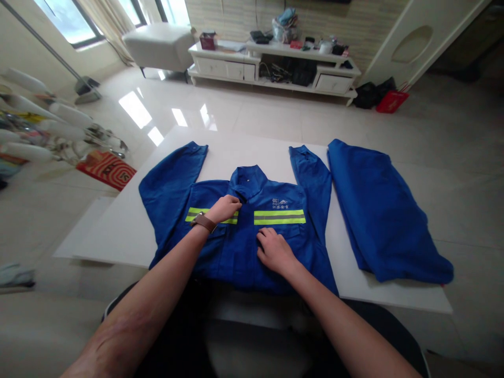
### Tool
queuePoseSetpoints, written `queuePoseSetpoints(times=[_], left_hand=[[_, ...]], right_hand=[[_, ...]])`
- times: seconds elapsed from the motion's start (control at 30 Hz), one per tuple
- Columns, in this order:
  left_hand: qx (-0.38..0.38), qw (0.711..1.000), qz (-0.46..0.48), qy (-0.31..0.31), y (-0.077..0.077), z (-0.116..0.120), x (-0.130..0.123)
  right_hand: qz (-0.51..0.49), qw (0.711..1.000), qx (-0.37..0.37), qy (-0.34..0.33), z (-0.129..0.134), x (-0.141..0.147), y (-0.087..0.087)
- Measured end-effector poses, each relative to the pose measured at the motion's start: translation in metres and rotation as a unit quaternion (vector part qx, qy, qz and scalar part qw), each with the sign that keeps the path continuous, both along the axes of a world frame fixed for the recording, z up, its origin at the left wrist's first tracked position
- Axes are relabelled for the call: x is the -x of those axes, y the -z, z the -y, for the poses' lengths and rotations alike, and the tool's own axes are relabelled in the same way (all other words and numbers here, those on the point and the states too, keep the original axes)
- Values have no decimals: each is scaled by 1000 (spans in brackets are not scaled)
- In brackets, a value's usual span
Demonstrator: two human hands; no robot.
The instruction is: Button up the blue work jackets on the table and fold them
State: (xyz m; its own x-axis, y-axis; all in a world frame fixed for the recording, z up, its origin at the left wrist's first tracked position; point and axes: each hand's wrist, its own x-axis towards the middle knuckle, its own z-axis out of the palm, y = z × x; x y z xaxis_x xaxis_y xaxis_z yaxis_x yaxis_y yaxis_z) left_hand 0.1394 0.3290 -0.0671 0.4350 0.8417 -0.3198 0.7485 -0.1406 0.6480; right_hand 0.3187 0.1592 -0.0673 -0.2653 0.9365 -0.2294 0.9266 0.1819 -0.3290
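A blue work jacket [244, 257] lies front up on the white table [118, 231], collar away from me and both sleeves bent outward and up. Yellow-and-grey reflective strips cross its chest, with a white logo and lettering above the right-hand strip. My left hand [223, 209], with a brown-strapped watch at the wrist, has its fingers closed on the front edge just below the collar. Over the jacket front, below the right-hand strip, my right hand [275, 252] rests with fingers spread and slightly bent. The jacket's lower end drops toward my lap, partly hidden by my arms.
Folded blue trousers or similar cloth [386, 210] lie at the table's right side. A red bag [108, 169] and several white rolls or bottles [59, 128] are beyond the left edge. Across the floor stand a white TV cabinet [228, 68] and a pale ottoman [159, 44].
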Motion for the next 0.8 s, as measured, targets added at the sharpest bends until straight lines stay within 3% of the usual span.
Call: queuePoseSetpoints(times=[0.1,0.3,0.8], left_hand=[[-65,997,-52,-4,-3,9,-2],[-197,978,-53,51,-10,38,-5],[-75,990,-75,94,-6,30,0]], right_hand=[[6,1000,-16,12,-2,1,0],[18,1000,-6,13,-7,2,1],[17,999,-34,8,-31,6,9]])
